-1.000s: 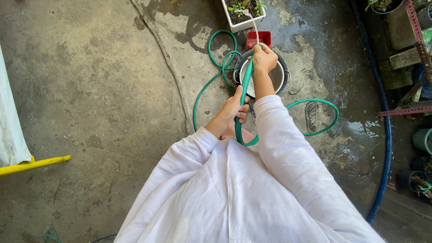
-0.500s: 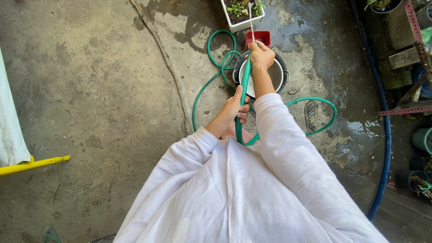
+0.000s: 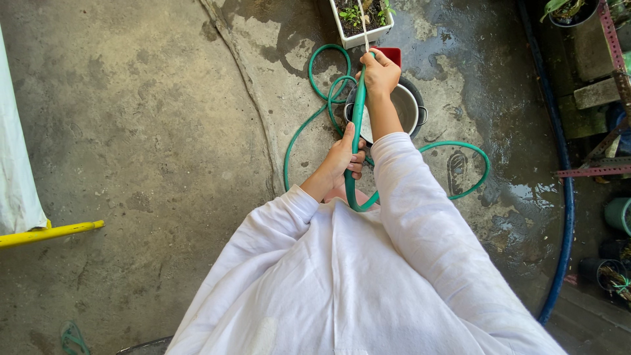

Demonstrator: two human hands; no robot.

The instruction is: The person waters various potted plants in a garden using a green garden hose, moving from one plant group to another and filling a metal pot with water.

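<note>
While both hands (left (image 3: 343, 156), right (image 3: 380, 73)) clasp the hose (image 3: 355, 125), water sprays.

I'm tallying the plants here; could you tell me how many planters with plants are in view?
3: a white planter ahead of the right hand, a round pot top right, another pot lower right. Others may be hidden.

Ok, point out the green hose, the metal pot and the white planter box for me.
green hose (image 3: 355, 125), head view, on the stretch between the two hands.
metal pot (image 3: 409, 108), head view, on its inner wall right of the forearm.
white planter box (image 3: 350, 36), head view, on its near left wall.
</note>
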